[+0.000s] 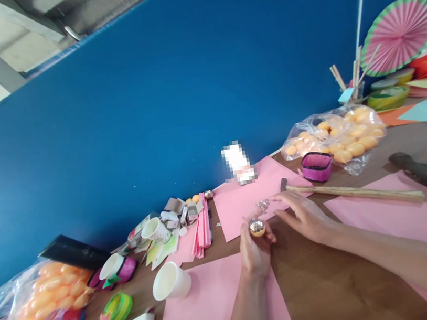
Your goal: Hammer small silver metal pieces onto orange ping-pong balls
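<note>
My left hand (pixel 255 252) is closed round a small shiny metallic ball (pixel 257 227), whose mirror-like top shows between thumb and fingers. Just beyond it, a small clear, glittering piece (pixel 262 205) lies by the lower edge of a pink paper sheet (pixel 236 207); its kind is too blurred to tell. My right hand (pixel 303 216) is open, palm down, fingers stretched toward that piece. Whether the fingertips touch it I cannot tell. A hammer (pixel 361 193) with a wooden handle lies beyond my right wrist.
White paper cups (pixel 171 281) and a green tape roll (pixel 117 309) stand at left, near a bag of orange balls (pixel 55 293). Another bag of orange balls (pixel 347 136) lies back right, by a purple box (pixel 317 167). A blue wall (pixel 168 92) rises behind the table.
</note>
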{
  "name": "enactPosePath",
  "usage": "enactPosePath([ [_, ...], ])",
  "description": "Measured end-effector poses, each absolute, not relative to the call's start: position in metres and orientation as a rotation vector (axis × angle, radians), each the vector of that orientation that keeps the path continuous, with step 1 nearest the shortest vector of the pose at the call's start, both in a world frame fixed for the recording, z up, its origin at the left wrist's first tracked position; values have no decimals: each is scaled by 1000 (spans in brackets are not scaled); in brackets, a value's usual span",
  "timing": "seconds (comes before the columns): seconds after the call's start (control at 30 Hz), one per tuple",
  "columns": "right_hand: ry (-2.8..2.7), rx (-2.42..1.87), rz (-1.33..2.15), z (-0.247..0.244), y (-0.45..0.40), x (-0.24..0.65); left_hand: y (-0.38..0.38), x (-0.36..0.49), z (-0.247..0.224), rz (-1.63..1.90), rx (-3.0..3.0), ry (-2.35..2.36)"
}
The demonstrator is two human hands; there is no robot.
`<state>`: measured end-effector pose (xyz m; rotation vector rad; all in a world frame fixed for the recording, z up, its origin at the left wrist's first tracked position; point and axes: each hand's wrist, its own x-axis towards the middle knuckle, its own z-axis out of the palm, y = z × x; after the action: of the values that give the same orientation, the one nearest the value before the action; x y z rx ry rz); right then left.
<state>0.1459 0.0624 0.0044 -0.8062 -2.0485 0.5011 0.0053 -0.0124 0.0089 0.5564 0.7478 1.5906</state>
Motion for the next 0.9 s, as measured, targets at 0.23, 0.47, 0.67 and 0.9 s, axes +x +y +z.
enactPosePath([
  [0.23, -2063, -833, 315, 14, 64, 147, -10, 4, 5, 1602, 501, 739],
  [0.47, -2124, -703, 313, 31, 45, 135, -14, 7, 11, 1667, 597, 762],
  [0.67, -2105, -694, 324, 47, 41, 135, -10, 6, 6, 1682, 571, 775],
  [0.9, -2072, -580, 322, 66, 23, 125, -11, 5, 5, 1681, 631, 718],
])
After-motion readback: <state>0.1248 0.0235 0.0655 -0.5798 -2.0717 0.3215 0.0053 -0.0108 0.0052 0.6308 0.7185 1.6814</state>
